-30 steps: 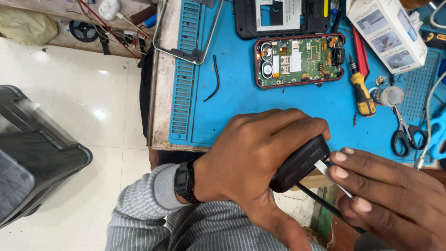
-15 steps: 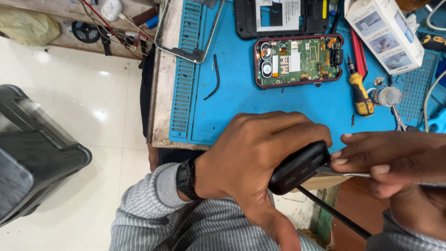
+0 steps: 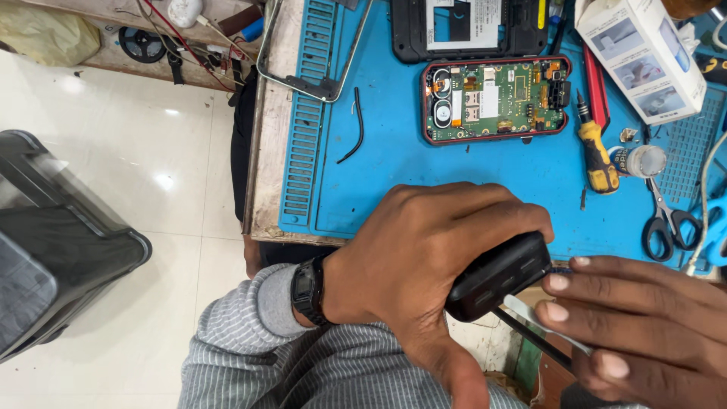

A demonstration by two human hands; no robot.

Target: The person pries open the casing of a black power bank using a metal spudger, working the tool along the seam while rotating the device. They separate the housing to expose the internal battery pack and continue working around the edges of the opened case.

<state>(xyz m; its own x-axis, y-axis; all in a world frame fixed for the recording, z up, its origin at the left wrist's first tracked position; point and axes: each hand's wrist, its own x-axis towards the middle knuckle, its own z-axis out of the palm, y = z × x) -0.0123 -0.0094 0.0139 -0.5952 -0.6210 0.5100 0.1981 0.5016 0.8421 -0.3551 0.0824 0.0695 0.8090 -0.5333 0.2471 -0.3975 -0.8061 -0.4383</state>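
Left hand [image 3: 424, 265] gripping black casing [image 3: 500, 276] (near edge), right hand [image 3: 644, 326] touching.

A phone repair workshop: an opened circuit board [image 3: 494, 99] is lying on the blue mat [image 3: 409, 167], screwdriver [image 3: 595, 148] and scissors [image 3: 666, 221] sitting right of it.

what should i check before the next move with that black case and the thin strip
1. Left hand grip on the black case: ok, fingers wrap it.
2. Right hand on the thin strip at the case edge: ok.
3. Whether the strip is inside the seam: cannot tell.
4. Case supported by the blue mat: not ok, held off the table edge.
5. Open circuit board away from the hands: ok.
6. Yellow screwdriver near the right hand: ok.
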